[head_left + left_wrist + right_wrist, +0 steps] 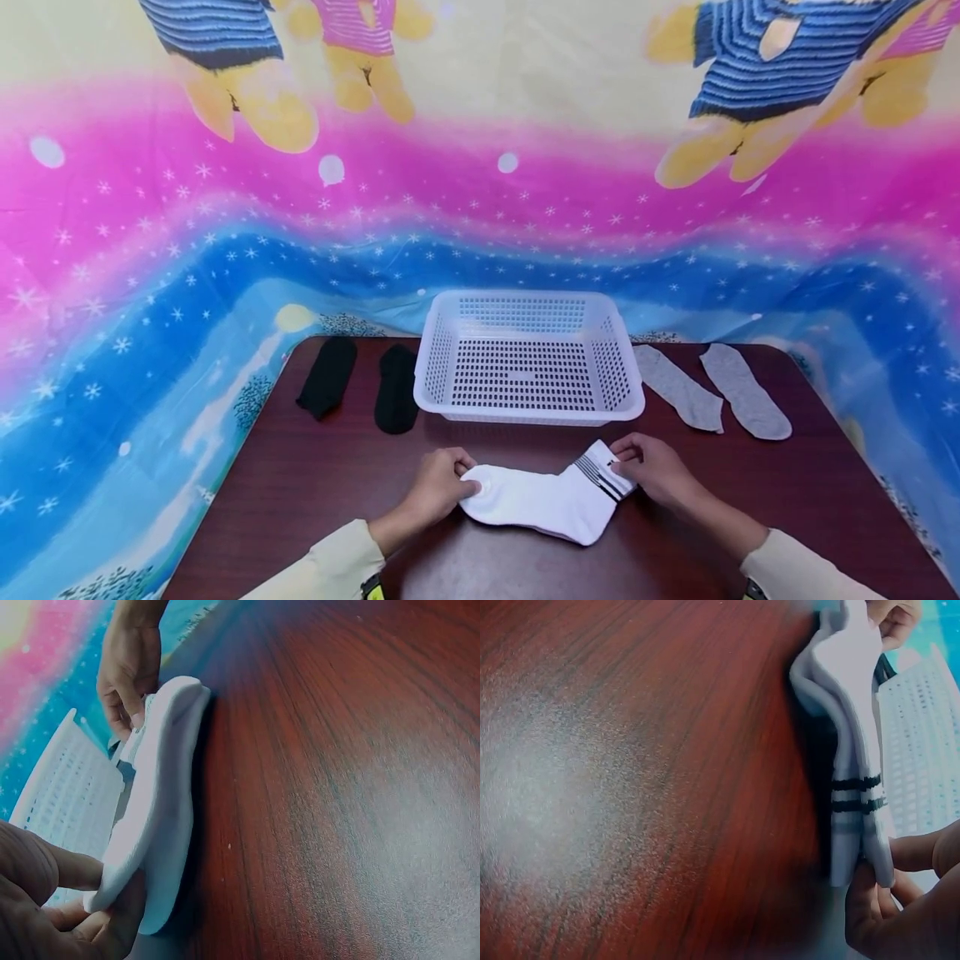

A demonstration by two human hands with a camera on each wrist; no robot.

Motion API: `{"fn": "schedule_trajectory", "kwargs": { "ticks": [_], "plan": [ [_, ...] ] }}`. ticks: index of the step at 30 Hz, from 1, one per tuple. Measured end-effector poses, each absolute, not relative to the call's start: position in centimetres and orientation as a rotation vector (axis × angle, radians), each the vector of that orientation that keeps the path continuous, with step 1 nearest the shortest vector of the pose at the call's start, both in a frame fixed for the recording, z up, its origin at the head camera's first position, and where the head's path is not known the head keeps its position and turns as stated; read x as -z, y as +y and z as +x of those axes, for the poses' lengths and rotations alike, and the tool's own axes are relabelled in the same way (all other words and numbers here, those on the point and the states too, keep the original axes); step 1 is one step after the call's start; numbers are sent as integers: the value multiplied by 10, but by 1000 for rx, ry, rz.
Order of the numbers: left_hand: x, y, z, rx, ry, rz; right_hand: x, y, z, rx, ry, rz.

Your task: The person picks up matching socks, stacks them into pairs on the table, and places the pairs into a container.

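Note:
A pair of white socks [528,498] with dark stripes at the cuffs lies stacked near the front of the table, toes to the left. My left hand [438,487] pinches the toe of the upper sock [135,817] between thumb and fingers. At the other end my right hand [654,471] pinches the cuff of that same sock. Seen from the right wrist, the two striped cuffs lie side by side, and the fingers [864,904] hold only the layer nearer the basket. The lower sock [169,862] rests beneath, its toe slightly apart from the pinched one.
Behind the socks stands a white perforated plastic basket [528,415]. Two black socks [330,375] lie to its left, one close to the basket wall. To its right are two grey socks [742,392]. A patterned cloth [480,208] hangs behind the dark wooden table [300,500].

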State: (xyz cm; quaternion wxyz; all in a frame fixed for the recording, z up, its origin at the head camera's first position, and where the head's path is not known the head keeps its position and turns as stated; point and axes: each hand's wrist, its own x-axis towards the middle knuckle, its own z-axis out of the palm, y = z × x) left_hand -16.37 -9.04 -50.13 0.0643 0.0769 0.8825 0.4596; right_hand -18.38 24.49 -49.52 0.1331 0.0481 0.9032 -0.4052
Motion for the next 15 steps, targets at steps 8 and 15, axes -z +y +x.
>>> {"fn": "schedule_trajectory", "kwargs": {
  "ticks": [8,15],
  "plan": [
    [507,-91,-158,-1239,2803,371,499,245,-180,1025,2725,117],
    [505,-91,-157,-1169,2840,360,493,243,-180,985,2684,176]
  ]
}}
